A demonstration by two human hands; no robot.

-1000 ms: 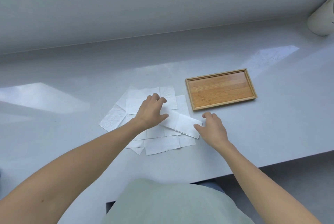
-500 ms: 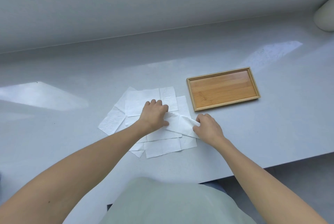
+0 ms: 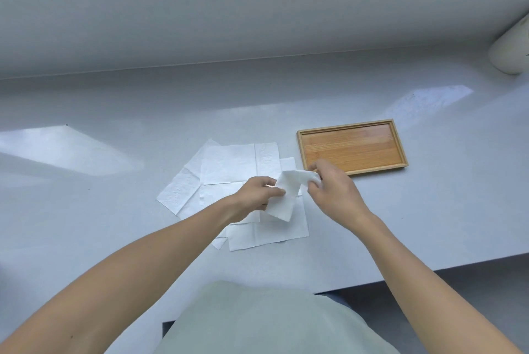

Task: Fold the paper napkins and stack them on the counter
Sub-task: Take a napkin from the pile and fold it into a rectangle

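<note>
Several white paper napkins (image 3: 229, 166) lie spread and overlapping on the grey counter (image 3: 114, 210). One folded white napkin (image 3: 286, 196) is lifted just above the pile. My left hand (image 3: 254, 193) pinches its left edge and my right hand (image 3: 332, 185) grips its upper right end. The napkin bends between the two hands, its lower corner hanging toward the pile.
A shallow wooden tray (image 3: 399, 143) with nothing in it sits on the counter just right of the pile, touching distance behind my right hand. A pale rounded object (image 3: 512, 50) stands at the far right corner. The counter's front edge (image 3: 429, 273) runs near my body.
The folded napkin lay flat on the pile under both hands; now both hands have taken hold of it and raised it off the pile.
</note>
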